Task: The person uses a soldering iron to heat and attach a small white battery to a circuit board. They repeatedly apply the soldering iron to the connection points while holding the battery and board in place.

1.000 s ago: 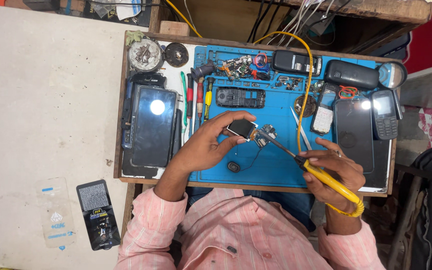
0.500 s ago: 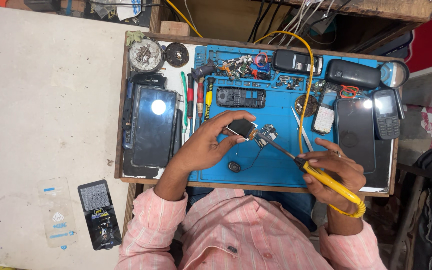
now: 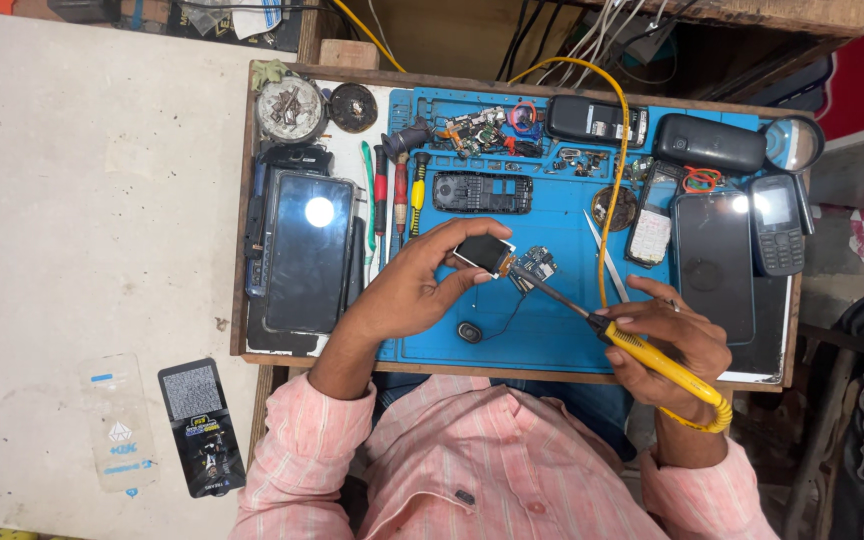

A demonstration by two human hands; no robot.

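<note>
Little moved: left hand (image 3: 407, 290) still pinching small display (image 3: 483, 252); right hand (image 3: 674, 345) gripping soldering iron (image 3: 642, 350), tip at circuit board (image 3: 534, 266). Risk: lingering heat scorching flex.

A matt blue rubbery mat (image 3: 552, 330) lies on the worn wooden bench (image 3: 512, 370), beside a glossy glass-faced phone (image 3: 307, 250) and a yellow plastic-handled soldering iron (image 3: 652, 360) with metal tip.

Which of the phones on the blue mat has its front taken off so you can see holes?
The black phone frame lying sideways just above the left hand. Its keypad and screen spots are open holes; the other phones are closed.
</note>
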